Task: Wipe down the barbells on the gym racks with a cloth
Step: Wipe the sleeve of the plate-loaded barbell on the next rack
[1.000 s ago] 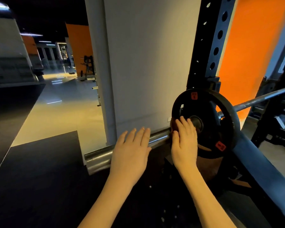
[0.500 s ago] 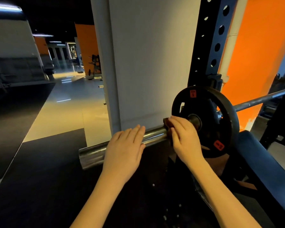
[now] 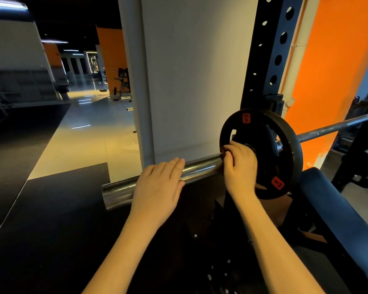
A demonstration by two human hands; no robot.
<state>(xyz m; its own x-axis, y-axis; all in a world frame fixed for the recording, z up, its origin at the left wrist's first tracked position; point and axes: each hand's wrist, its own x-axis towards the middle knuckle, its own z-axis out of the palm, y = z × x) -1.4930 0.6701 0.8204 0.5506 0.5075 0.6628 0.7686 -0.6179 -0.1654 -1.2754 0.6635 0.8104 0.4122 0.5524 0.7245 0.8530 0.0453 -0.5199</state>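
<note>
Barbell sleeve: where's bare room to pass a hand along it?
Two bare stretches on the barbell sleeve: from its open end to the left hand, and between that hand and the right hand. The thin shaft beyond the weight plate is bare too. Crowded where the right hand grips beside the plate.

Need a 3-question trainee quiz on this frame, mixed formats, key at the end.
1. True or false: the left hand lies flat, fingers straight, on the barbell's sleeve.
2. Where does the right hand curl round the sleeve? A) at its free end B) right beside the plate C) past the rack, on the thin shaft
3. Fill in: the labels on the plate are ____ in colour.

Key: 1 true; 2 B; 3 red.
</note>
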